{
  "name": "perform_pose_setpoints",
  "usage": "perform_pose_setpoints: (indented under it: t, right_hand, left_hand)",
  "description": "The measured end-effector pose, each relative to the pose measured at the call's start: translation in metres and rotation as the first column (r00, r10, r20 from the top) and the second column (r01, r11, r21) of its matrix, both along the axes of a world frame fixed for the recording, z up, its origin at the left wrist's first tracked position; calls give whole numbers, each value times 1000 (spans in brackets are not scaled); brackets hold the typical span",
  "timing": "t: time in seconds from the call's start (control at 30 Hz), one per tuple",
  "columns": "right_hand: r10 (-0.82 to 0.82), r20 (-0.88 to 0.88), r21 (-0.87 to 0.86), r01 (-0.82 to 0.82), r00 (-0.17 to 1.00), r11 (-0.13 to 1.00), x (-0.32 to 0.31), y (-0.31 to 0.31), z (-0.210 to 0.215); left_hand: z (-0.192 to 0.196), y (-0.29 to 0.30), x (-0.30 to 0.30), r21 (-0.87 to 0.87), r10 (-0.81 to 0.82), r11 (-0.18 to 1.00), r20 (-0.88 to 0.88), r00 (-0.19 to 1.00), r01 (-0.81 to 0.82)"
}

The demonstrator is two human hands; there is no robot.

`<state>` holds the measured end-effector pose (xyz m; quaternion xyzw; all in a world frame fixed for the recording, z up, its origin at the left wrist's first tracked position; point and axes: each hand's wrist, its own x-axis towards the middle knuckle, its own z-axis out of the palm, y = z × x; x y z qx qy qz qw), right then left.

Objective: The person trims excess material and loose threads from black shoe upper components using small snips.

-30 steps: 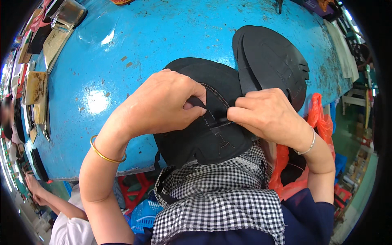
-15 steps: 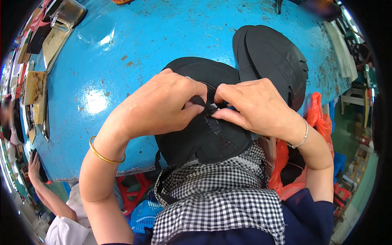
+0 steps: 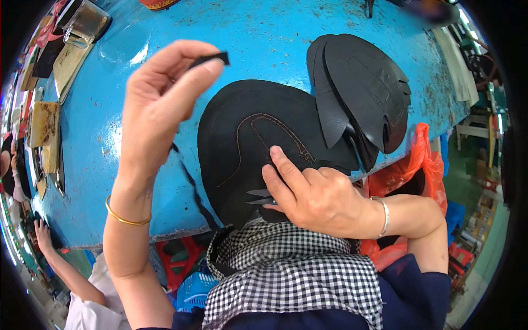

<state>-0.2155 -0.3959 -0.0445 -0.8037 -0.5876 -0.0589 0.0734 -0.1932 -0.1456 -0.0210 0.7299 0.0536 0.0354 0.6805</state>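
Legible inscriptions: none. No text, label, number or sign can be read on the black panel (image 3: 253, 148) (its stitched curve forms no letters), the stacked black pieces (image 3: 366, 82) or the blue tabletop (image 3: 264, 47); the object at upper right (image 3: 432, 13) is too blurred to tell.

A gold bangle (image 3: 127, 221) sits behind the left grip (image 3: 157, 104), a silver bracelet (image 3: 386, 214) behind the right grip (image 3: 316, 201), navy top (image 3: 415, 291) and black-and-white checked apron (image 3: 297, 283) farther back.

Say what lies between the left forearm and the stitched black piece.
In the head view, a thin dark strip and blue table show between the left forearm and the stitched piece.
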Motion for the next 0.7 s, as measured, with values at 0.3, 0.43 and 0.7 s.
perform_pose_setpoints:
  t: [0.3,0.43,0.7]
  right_hand:
    - [-167,-973,25,789,160,614,51,-34,14]
    - [422,-853,428,875,308,226,72,-149,-6]
    - [-345,-881,280,944,325,173,89,-186,2]
  left_hand:
    - [21,6,-23,294,-126,951,83,989,97]
    - [24,-13,-16,418,-432,753,-269,861,509]
    - [-10,-41,3,572,-649,564,-139,748,596]
